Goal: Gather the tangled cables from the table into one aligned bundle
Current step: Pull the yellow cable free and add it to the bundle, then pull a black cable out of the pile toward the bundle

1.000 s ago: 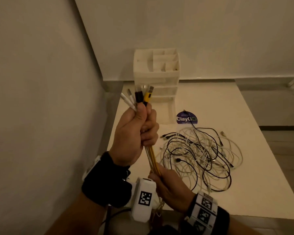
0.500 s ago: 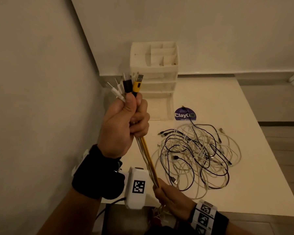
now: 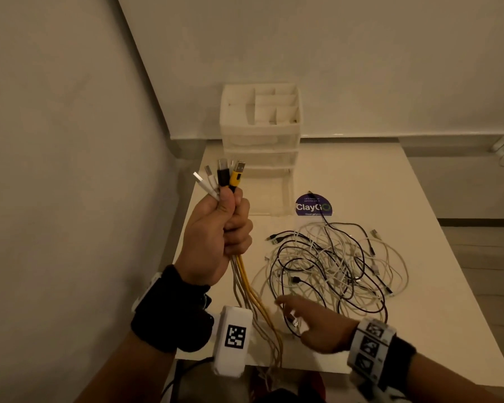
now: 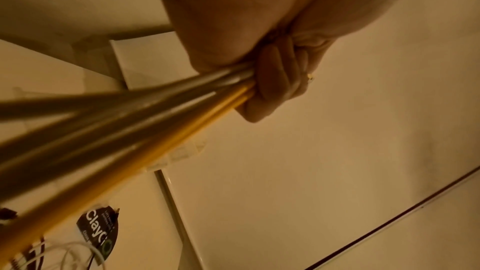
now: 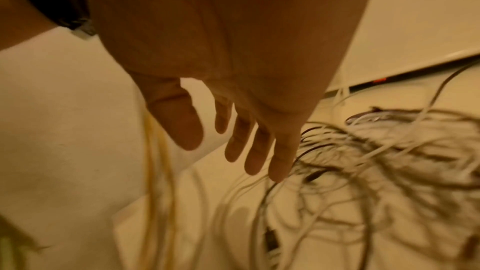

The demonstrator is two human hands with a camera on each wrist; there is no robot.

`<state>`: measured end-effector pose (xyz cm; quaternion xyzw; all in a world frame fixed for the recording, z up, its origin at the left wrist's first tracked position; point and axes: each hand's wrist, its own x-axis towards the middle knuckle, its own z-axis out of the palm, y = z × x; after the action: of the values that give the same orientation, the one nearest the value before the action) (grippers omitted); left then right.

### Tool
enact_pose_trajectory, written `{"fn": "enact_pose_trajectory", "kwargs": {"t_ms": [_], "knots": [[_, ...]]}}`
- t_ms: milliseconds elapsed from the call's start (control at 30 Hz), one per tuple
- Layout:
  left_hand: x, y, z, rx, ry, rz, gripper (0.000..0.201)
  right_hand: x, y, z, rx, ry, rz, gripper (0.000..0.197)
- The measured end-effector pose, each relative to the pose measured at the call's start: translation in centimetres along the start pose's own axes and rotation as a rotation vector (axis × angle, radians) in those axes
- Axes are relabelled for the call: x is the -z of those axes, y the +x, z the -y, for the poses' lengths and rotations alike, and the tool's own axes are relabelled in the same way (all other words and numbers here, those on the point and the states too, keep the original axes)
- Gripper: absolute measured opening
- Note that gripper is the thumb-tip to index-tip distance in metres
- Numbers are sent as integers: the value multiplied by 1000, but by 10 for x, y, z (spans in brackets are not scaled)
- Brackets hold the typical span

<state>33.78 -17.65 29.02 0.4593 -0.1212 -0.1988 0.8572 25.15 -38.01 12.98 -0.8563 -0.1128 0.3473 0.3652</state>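
In the head view, the left hand (image 3: 216,242) is clenched around a bundle of cables (image 3: 246,282) and holds it upright above the left edge of the desk (image 3: 346,175). The plugs (image 3: 226,177), white, black and yellow, stand together above the fist, and the cords hang down past the front edge of the desk. Half a second ago the right hand (image 3: 314,324) gripped these cords low down; now it has let them go and is released, its fingers straight, reaching over the near part of the tangled cables (image 3: 332,263), which lie in the middle of the desk. A white drawer organizer (image 3: 261,141) stands at the back edge, and a round purple sticker (image 3: 313,207) lies between it and the tangle.

In the left wrist view, the curled fingers (image 4: 275,81) press the yellow and grey cords against the palm.

In the right wrist view, the open fingers (image 5: 259,151) are spread just above the blurred tangle; I cannot tell if they touch it.
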Motion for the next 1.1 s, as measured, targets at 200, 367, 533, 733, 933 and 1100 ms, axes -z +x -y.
{"fn": "enact_pose_trajectory", "kwargs": {"t_ms": [200,367,533,733,933,1100], "knots": [[-2,10,7,12,-66,-56,26,35,24,-41,-399,-343,-342,30],[-5,19,14,79,-126,-77,25,13,35,-56,-522,-396,-251,32],[-6,24,23,113,-73,-107,21,23,16,-45,-382,171,-505,20],[-20,35,37,199,-17,-134,24,69,-44,27,35,1086,-586,18],[-50,46,46,228,38,-100,31,88,-70,98,414,697,-759,17],[-76,46,49,118,263,-32,28,89,-61,99,404,502,-846,9]]}}
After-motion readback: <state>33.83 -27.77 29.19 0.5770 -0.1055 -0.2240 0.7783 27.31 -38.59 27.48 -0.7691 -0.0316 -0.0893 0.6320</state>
